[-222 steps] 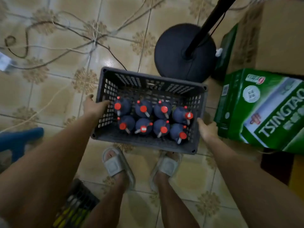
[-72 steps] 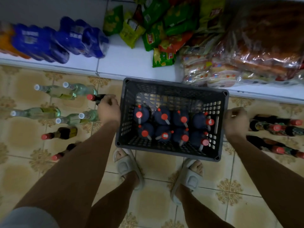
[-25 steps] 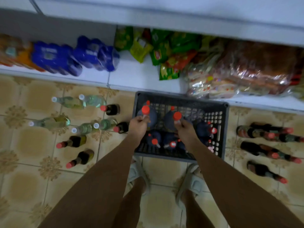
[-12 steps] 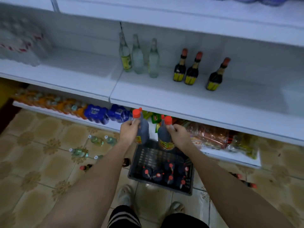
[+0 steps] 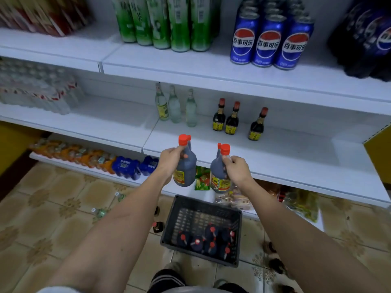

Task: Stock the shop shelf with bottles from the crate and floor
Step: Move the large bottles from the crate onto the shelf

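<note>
I have a dark sauce bottle in each hand, both upright, long axes vertical, red caps pointing up. My left hand (image 5: 171, 161) is curled round the neck and shoulder of the left bottle (image 5: 184, 166), its body hanging below and to the right of my knuckles. My right hand (image 5: 236, 170) grips the right bottle (image 5: 219, 172) at the neck, the bottle sitting at 9 o'clock from my palm. Both bottles hang in front of the edge of the middle shelf (image 5: 275, 153), above the crate, not yet set down.

The grey crate (image 5: 203, 212) sits on the tiled floor at 6 o'clock from my hands, with six red-capped bottles (image 5: 208, 235) standing in its near half. On the shelf at 12 o'clock stand three clear glass bottles (image 5: 175, 105) and, to their right, three small dark bottles (image 5: 232, 119).

Half a second ago the bottles were lower, level with the shelf below; they now sit higher, and the view has tilted up to show Pepsi cans (image 5: 268, 43) on the shelf above.
</note>
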